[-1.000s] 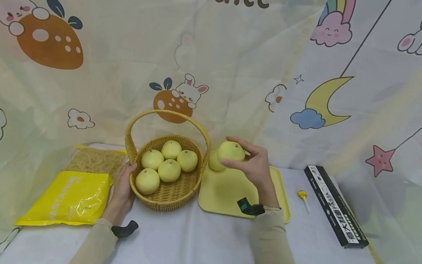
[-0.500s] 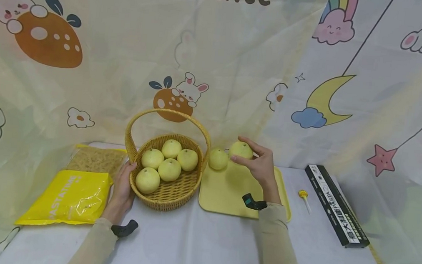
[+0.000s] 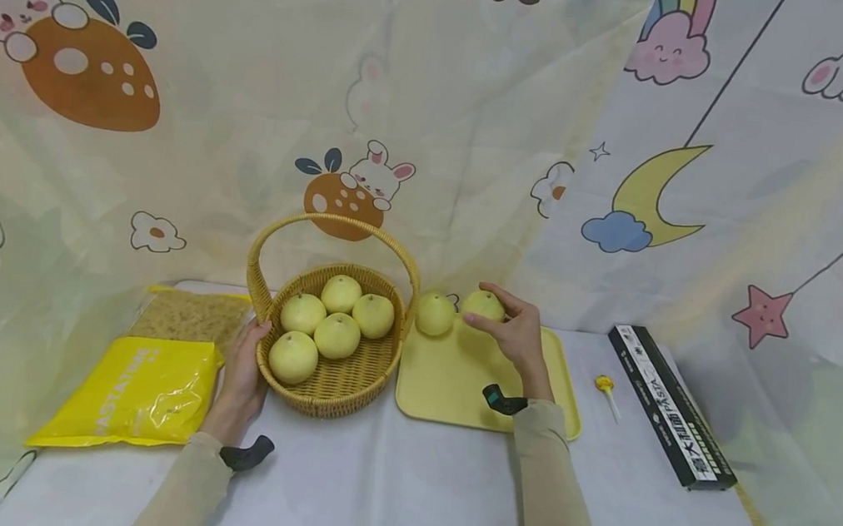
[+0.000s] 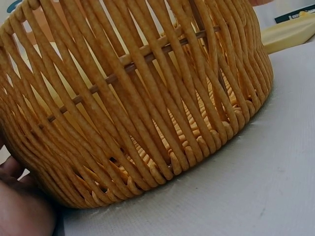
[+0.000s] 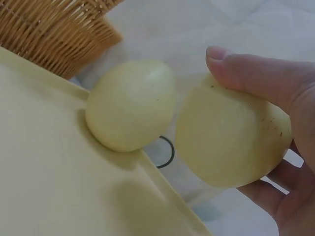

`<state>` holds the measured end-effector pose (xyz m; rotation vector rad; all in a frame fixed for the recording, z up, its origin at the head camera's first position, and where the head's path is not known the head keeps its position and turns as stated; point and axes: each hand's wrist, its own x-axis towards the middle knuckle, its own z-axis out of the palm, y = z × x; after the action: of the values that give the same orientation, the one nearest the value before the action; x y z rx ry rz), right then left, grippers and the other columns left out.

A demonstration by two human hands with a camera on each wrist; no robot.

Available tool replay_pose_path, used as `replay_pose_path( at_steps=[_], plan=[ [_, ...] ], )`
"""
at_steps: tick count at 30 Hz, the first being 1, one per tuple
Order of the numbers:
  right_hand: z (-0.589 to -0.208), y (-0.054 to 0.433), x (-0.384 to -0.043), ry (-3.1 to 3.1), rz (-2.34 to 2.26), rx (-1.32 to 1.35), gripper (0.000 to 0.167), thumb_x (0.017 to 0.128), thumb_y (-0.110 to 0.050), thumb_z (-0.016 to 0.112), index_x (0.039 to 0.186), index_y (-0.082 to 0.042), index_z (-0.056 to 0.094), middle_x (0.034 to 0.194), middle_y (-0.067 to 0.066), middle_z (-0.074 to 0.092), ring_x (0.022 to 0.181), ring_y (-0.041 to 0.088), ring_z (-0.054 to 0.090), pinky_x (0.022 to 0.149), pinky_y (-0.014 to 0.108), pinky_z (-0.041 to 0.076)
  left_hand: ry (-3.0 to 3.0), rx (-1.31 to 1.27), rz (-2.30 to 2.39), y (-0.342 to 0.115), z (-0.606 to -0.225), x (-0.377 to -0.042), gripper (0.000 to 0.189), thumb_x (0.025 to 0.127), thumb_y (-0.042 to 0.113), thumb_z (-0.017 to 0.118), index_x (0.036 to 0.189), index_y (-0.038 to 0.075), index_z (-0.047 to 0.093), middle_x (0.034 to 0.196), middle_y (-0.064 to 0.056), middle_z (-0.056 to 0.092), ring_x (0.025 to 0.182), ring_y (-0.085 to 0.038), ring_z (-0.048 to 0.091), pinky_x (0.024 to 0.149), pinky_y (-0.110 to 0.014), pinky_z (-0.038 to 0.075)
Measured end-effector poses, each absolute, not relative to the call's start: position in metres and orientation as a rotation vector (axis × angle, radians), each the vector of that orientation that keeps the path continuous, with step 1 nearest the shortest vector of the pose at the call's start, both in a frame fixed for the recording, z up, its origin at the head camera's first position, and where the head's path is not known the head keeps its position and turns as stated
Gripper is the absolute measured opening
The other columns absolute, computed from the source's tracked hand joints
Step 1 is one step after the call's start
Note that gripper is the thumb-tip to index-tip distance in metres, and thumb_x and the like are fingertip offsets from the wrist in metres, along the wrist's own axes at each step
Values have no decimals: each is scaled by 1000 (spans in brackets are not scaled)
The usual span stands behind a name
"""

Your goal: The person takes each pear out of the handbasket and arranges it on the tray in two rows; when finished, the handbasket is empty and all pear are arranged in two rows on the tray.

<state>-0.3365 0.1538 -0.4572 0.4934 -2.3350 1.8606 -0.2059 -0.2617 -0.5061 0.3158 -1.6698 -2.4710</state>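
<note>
A pale yellow-green pear (image 3: 483,305) is pinched between the thumb and fingers of my right hand (image 3: 516,334), over the back of the yellow tray (image 3: 484,402). Whether it touches the tray I cannot tell. Just left of it, a second pear (image 5: 130,105) sits at the tray's edge, with a gap between the two in the right wrist view. My left hand (image 3: 240,377) rests along the outer left side of a wicker basket (image 3: 322,405), its fingertips near the handle's base. Several pears (image 3: 337,336) lie inside the basket; its weave (image 4: 147,93) fills the left wrist view.
Left of the basket lies a yellow bag of pasta (image 3: 135,397), close to my left hand. A small yellow lollipop (image 3: 607,394) and a long black pasta box (image 3: 672,410) lie right of the tray. A printed cloth (image 3: 470,134) hangs behind the white-covered table.
My right hand has carried its pear rightward, away from the other pear on the tray, then slightly lower. The left hand has stayed at the basket.
</note>
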Motion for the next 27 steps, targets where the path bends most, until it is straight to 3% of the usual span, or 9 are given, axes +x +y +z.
replay_pose_path(
  at_steps=[17, 27],
  plan=[
    [-482, 149, -349, -2510, 1702, 479, 65, 85, -20, 91, 144, -11, 66, 143, 14, 67, 112, 29, 66, 82, 18, 56, -1675, 329, -2466, -262, -505, -205, 59, 115, 31, 38, 170, 17, 24, 175, 0, 23, 161, -14, 22, 136, -35, 15],
    [-490, 148, -352, -2553, 1691, 467, 67, 88, -18, 89, 149, -11, 62, 152, 16, 60, 126, 35, 63, 88, 16, 53, -1690, 333, -2458, -262, -504, -204, 59, 115, 31, 38, 170, 17, 24, 176, 1, 22, 161, -13, 20, 136, -35, 14]
  ],
)
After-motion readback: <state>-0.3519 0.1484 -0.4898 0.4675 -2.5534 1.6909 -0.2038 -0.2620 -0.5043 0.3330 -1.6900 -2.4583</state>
